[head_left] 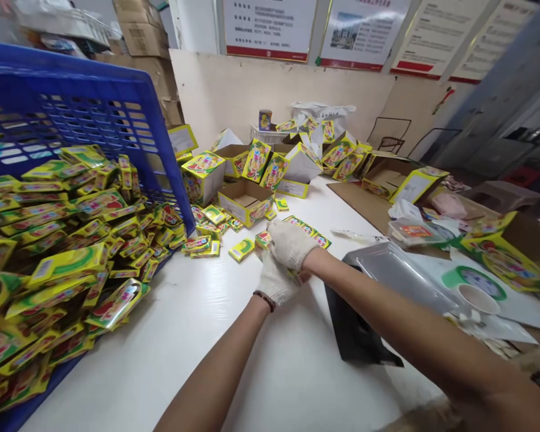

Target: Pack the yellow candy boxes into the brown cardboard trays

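Observation:
Both my hands wear white knitted gloves and meet above the white table (pixel 198 360). My right hand (pixel 292 243) lies across my left, fingers curled at the edge of a small yellow-green printed box (pixel 263 240). Below it my left hand (pixel 276 282), with a dark bead bracelet at the wrist, is closed around packets; only a sliver of them shows by the palm, the rest is hidden. Just behind my right hand is a row of the same small boxes (pixel 319 239). Another loose yellow box (pixel 242 249) lies flat to the left of the hands.
A blue plastic crate (pixel 162 138) heaped with small yellow boxes (pixel 67 264) fills the left side. Open display cartons (pixel 246 201) stand at the back. On the right are a grey tray (pixel 400 276), a black tray-like object (pixel 355 330), a paper cup (pixel 477 298) and another carton (pixel 508 252).

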The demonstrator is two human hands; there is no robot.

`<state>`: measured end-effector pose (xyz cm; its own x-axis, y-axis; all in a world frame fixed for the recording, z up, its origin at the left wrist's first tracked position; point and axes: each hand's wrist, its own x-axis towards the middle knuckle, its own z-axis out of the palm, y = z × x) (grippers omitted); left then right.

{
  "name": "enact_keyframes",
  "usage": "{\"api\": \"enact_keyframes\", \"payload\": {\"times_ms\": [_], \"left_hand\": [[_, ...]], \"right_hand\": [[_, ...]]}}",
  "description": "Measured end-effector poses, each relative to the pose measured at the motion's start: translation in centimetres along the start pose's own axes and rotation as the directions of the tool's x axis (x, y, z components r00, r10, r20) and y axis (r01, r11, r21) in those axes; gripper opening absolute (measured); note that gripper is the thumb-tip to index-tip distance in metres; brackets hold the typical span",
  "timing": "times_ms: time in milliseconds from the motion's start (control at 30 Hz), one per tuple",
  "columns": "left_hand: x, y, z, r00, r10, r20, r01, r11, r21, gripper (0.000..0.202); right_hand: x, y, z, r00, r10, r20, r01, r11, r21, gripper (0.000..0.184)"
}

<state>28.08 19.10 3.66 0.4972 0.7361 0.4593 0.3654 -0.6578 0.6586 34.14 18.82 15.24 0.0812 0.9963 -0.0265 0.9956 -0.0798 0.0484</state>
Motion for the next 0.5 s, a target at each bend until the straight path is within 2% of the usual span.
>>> {"api": "enact_keyframes", "payload": {"times_ms": [33,100,167,200,233,300,367,433,500], "left_hand": [[-0.5,-0.8,-0.4,1.0,0.002,-0.003,-0.002,1.0,0.017,0.078],[-3.8,-3.1,-2.0,1.0,-0.024,0.0,0.024,0.994,0.109,0.074],[-8.9,-5.6,-4.5,0.997,-0.075,0.016,0.067,0.949,0.307,0.052],[-11.6,-6.7,-6.0,0.997,-0.066,0.05,0.039,0.911,0.41,0.047],[-14.2,-7.6,-7.5,0.992,-0.053,0.112,-0.009,0.874,0.486,0.05],[-18.1,-8.6,-9.9,0.996,-0.013,0.092,-0.041,0.824,0.565,0.053],[-20.0,-9.0,-11.1,1.0,-0.008,0.016,-0.003,0.808,0.59,0.046],[-20.4,-9.3,-11.2,0.997,-0.031,-0.076,0.069,0.815,0.575,0.042],[-20.0,-9.9,-10.7,0.978,-0.092,-0.185,0.174,0.854,0.49,0.048]], "right_hand": [[2.0,0.0,0.4,0.999,-0.014,-0.032,0.015,0.999,0.028,0.038],[6.1,-0.2,1.6,0.998,-0.039,-0.055,0.041,0.998,0.041,0.044],[9.7,-0.5,2.9,0.998,-0.031,-0.058,0.033,0.999,0.029,0.049],[11.2,-0.6,3.5,0.998,-0.021,-0.064,0.022,1.0,0.02,0.051],[12.6,-0.7,4.0,0.998,-0.008,-0.067,0.009,1.0,0.009,0.052],[14.8,-0.8,4.5,0.998,0.014,-0.061,-0.016,1.0,-0.019,0.048],[16.1,-1.2,4.3,0.999,0.015,-0.04,-0.017,0.999,-0.049,0.039],[16.3,-2.3,3.2,0.999,-0.028,-0.025,0.026,0.997,-0.068,0.032],[15.0,-4.2,1.4,0.994,-0.101,-0.043,0.098,0.992,-0.075,0.032]]}}
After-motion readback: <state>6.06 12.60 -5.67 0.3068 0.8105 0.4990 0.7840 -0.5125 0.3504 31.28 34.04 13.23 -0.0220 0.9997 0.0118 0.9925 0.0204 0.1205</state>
